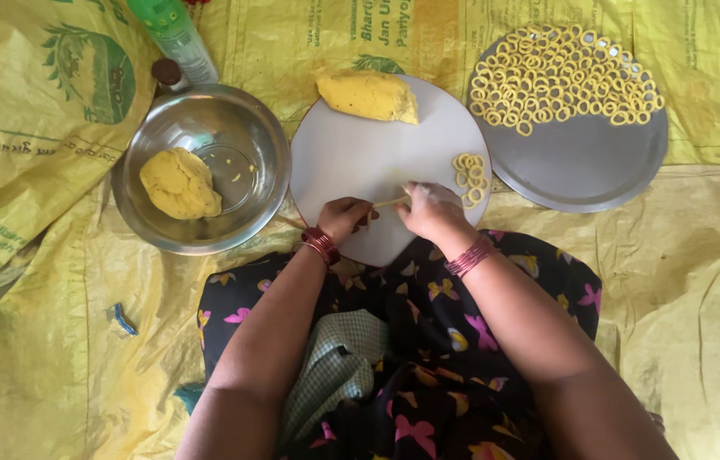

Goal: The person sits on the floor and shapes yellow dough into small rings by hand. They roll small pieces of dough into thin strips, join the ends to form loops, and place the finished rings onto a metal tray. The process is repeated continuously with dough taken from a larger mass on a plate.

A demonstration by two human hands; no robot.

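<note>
While your left hand (pixel 345 217) and right hand (pixel 431 209) pinch a thin, pale yellow dough rope (pixel 391 202) between them at the white board's (pixel 351 153) 6 o'clock, small rings (pixel 471 177) lie at 3 o'clock, a dough lump (pixel 368 94) at 12 o'clock. More rings fill the tray (pixel 581 162) beyond.

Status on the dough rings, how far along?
Done: many rings fill the far half of the steel plate; a small cluster of rings sits on the white board. In hand: left hand and right hand hold a thin dough strand between them. Left: dough lump on the board, another dough lump in the steel bowl.
</note>
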